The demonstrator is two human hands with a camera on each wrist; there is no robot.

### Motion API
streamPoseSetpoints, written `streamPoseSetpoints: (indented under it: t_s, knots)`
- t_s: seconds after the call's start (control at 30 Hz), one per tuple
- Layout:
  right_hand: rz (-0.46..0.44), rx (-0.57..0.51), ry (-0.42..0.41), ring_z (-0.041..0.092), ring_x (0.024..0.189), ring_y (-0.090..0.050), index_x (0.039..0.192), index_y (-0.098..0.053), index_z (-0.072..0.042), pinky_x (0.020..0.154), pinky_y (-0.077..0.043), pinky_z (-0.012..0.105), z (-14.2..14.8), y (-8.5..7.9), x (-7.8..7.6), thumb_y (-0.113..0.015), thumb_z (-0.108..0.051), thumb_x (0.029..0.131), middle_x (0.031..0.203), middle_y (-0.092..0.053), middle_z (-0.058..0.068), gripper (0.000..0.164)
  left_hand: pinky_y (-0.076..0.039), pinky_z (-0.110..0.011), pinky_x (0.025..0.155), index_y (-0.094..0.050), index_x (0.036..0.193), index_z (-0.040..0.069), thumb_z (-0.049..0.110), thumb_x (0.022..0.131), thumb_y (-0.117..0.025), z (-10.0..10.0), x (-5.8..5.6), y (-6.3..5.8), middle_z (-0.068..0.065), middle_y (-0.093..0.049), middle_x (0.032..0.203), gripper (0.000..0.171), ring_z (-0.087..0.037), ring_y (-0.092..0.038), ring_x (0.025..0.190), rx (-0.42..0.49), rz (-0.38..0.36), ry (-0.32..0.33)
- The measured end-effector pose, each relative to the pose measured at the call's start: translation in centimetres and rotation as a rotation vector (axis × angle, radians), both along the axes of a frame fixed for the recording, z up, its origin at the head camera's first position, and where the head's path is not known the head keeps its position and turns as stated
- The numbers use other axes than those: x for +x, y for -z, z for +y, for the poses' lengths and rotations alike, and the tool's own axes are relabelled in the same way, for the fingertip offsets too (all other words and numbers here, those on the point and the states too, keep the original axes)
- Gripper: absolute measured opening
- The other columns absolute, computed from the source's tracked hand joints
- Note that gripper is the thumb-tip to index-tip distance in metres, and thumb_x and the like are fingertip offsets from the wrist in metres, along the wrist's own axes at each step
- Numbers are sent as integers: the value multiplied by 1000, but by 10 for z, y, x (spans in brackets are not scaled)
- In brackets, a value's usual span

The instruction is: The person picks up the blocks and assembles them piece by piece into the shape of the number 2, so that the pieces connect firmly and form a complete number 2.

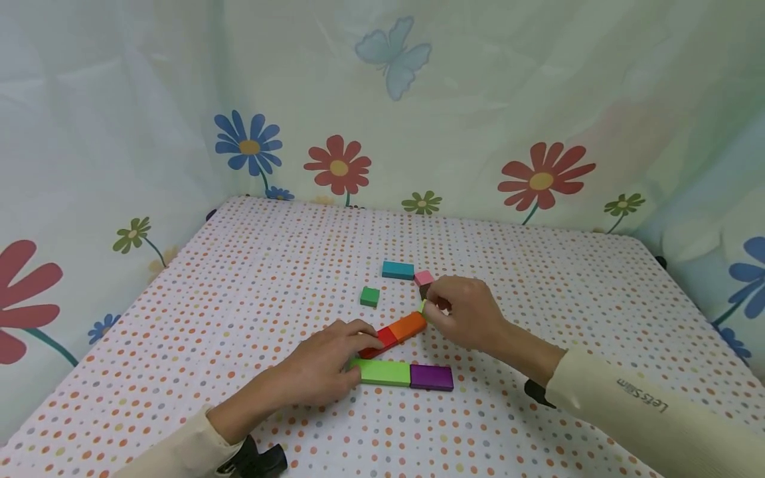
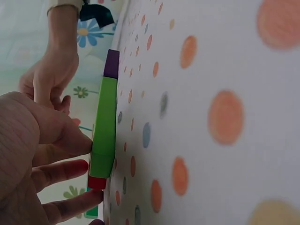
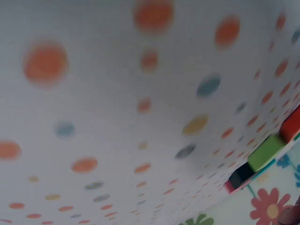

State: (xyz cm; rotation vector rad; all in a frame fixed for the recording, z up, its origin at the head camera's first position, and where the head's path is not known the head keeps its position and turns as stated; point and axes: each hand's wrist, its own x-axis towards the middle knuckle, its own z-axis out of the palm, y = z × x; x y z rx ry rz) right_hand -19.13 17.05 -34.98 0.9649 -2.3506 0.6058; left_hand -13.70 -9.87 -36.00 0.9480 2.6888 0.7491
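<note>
My left hand lies over the left ends of two block rows. Its index finger touches a red block; the thumb is at the near edge of a long light green block. A purple block abuts that green one. An orange block continues from the red. My right hand, fingers bent, hovers by a small light green block, mostly hidden in the head view. In the right wrist view its fingertip appears apart from the blocks. Beyond are a dark brown block and a pink block.
Farther back lies a teal block, beside the pink one. A small green cube stands alone left of centre. The dotted tablecloth covers the table, with flower-printed curtains behind and at both sides.
</note>
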Motion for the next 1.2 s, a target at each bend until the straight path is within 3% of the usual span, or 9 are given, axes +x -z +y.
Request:
streamPoseSetpoints:
  t_s: [0.13,0.27,0.47,0.63,0.8,0.9,1.2]
  knots:
    - [-74,33,-5,9,67,-50,74,-64,-15,59,-45,24,0,0,20,-66,-2,79,69,-56,-8,14,-47,-42,97,-67,131,20,8,90,-59,1,-1,-2,9,-55,137,44,-17,-52,121,-28,18,26]
    - [-158,82,12,10,81,-52,89,-71,-14,66,-47,26,-1,-1,36,-69,-10,84,84,-66,-7,7,-46,-43,100,-67,132,20,10,91,-61,0,-2,-4,8,-55,137,43,-16,-52,124,-53,36,42]
    - [-267,228,34,12,107,-54,123,-68,-16,87,-51,39,-1,0,50,-68,-30,90,116,-68,-5,36,-49,-40,96,-67,131,19,11,90,-62,0,-8,-9,6,-55,138,42,-15,-52,122,-87,21,83]
    - [-407,394,38,25,141,-41,149,-51,-21,108,-39,57,1,1,55,-58,-52,95,150,-51,-3,62,-49,-34,89,-69,125,17,11,90,-62,1,-18,-16,8,-59,123,37,-11,-55,108,-86,7,107]
    - [-494,453,58,36,151,-25,155,-42,-27,112,-29,66,4,5,57,-53,-59,96,162,-37,-1,68,-49,-29,75,-71,122,17,13,92,-62,5,-28,-19,9,-61,111,31,-11,-56,89,-67,-18,82]
    - [-510,471,70,37,152,-23,157,-40,-26,114,-26,65,7,8,57,-51,-59,96,163,-34,0,70,-50,-30,74,-71,120,17,14,93,-63,7,-34,-20,6,-61,112,29,-12,-56,87,-62,-18,59]
    - [-523,523,73,35,151,-26,156,-42,-28,114,-27,64,7,10,52,-49,-60,96,162,-37,0,68,-52,-39,91,-67,127,13,13,93,-64,9,-61,-16,-2,-58,130,34,-20,-56,111,-22,79,-36]
